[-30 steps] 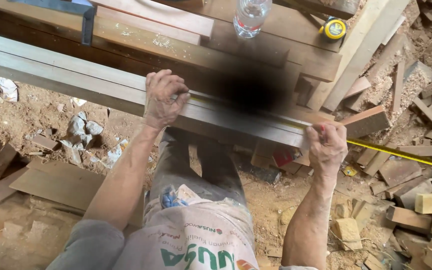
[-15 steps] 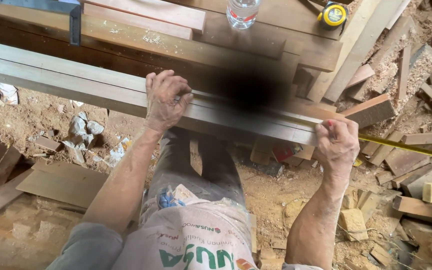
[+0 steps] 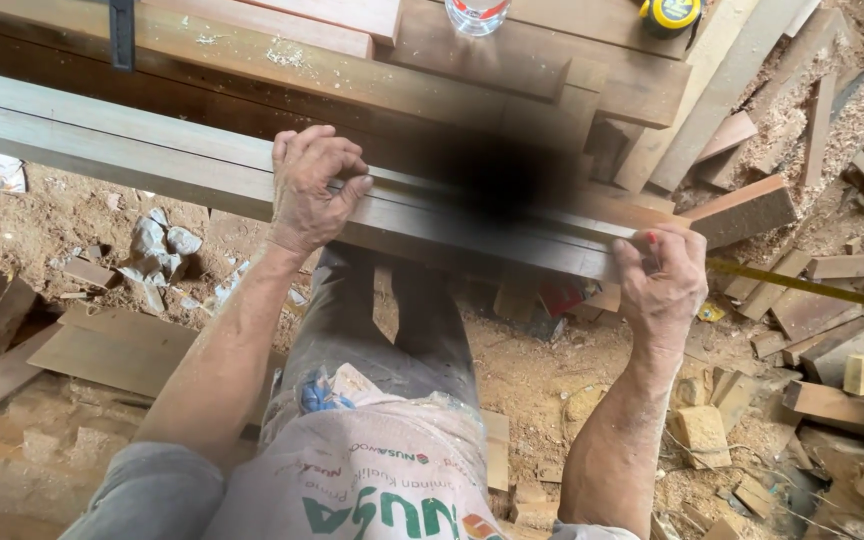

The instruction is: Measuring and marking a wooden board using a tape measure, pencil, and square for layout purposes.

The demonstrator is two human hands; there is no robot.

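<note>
Wood is lying everywhere in this workshop, and the person is leaning over a long grey-brown plank (image 3: pixel 152 150) that is running from the left edge of the frame down toward the centre right. Their left hand (image 3: pixel 314 190) is pressing down on the plank's top edge, fingers curled over and pinning a yellow measuring tape (image 3: pixel 812 282) flat against it. Their right hand (image 3: pixel 664 280) is sitting at the plank's right end, thumb and fingers pinched together on the tape where it is leaving the wood, with something small and red showing at the fingertips; I cannot tell what that is. From there the tape is stretching off to the right edge of the frame, over scattered offcuts (image 3: pixel 842 400) on the sawdust floor.

Judging by this, the measuring is under way: the tape is laid and held at both points, but no fresh mark or cut is showing on the plank. A second tape measure (image 3: pixel 670 14) and a clear bottle (image 3: pixel 478 14) are sitting at the top of the frame.
</note>
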